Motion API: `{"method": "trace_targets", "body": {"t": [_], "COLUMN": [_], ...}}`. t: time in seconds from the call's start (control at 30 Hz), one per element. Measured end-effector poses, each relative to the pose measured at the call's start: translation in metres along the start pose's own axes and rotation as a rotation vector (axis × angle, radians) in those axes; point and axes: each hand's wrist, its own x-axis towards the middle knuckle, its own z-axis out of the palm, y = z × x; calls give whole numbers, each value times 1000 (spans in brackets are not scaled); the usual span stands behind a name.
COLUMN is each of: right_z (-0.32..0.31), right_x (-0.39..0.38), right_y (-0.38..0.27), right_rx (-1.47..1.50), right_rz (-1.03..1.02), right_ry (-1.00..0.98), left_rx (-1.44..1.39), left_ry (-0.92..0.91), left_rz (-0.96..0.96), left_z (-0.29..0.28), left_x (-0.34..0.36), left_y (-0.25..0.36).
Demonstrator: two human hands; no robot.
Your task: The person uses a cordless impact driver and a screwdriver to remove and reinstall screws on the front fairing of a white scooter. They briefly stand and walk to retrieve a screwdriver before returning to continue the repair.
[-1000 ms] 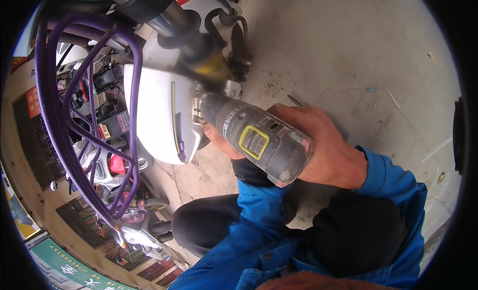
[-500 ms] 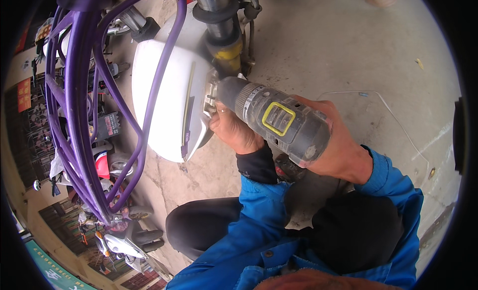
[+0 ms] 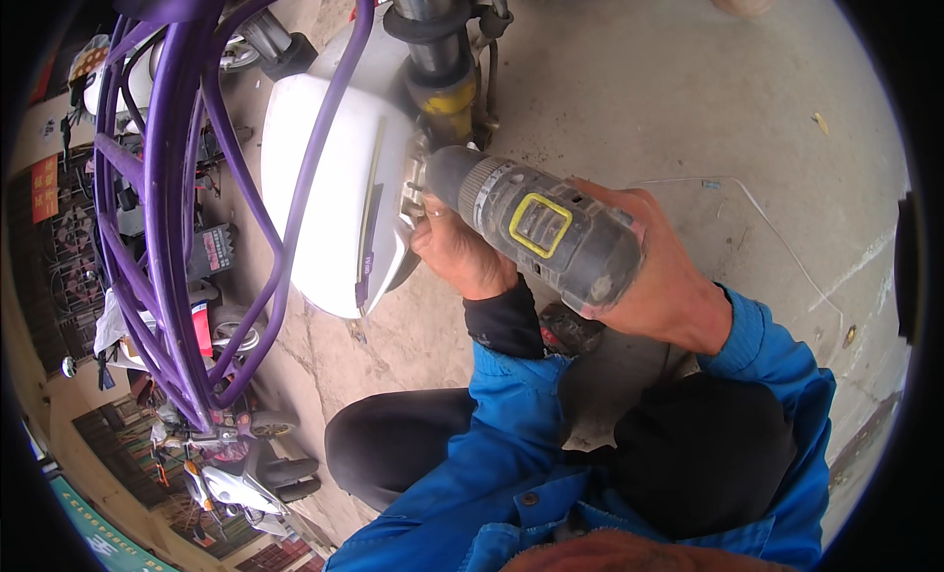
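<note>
A dark cordless drill with a yellow-framed panel is gripped by my right hand, whose fingers wrap round its mostly hidden handle. Its chuck end meets a small metal bracket on the edge of a white mudguard, just below a fork leg with a yellow band. Under the chuck, my left hand is closed, thumb and fingers pinched at the bracket. What the fingertips hold is hidden by the drill, as is the drill's tip.
A purple tubular frame stands on the left, one tube crossing before the mudguard. Parked motorbikes line the far left. A thin pale cord lies on the concrete floor at right. My dark-trousered knees flank the lower middle.
The drill and my right hand have shifted slightly left, the chuck still at the bracket. My left hand keeps its pinch at nearly the same spot.
</note>
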Motion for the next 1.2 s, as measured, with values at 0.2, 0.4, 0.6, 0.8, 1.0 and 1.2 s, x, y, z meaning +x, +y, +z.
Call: {"method": "trace_targets", "body": {"t": [0.2,0.4,0.6,0.8,1.0,1.2], "right_z": [2,0,0,-6,3,5], "right_x": [5,2,-12,-7,6,19], "right_y": [13,38,61,76,78,81], "right_rx": [57,272,556,429,541,565], "right_rz": [-48,-111,125,44,40,26], "right_ry": [5,3,30,-49,-127,-129], "left_rx": [37,-534,-613,-584,-586,-602], "left_ry": [-75,5,-160,-231,-258,-225], "left_rz": [49,-65,-56,-55,-127,-150], "left_z": [-7,24,3,-4,-10,3], "left_x": [5,8,18,24,21,16], "left_y": [-2,11,15,5,9,9]}}
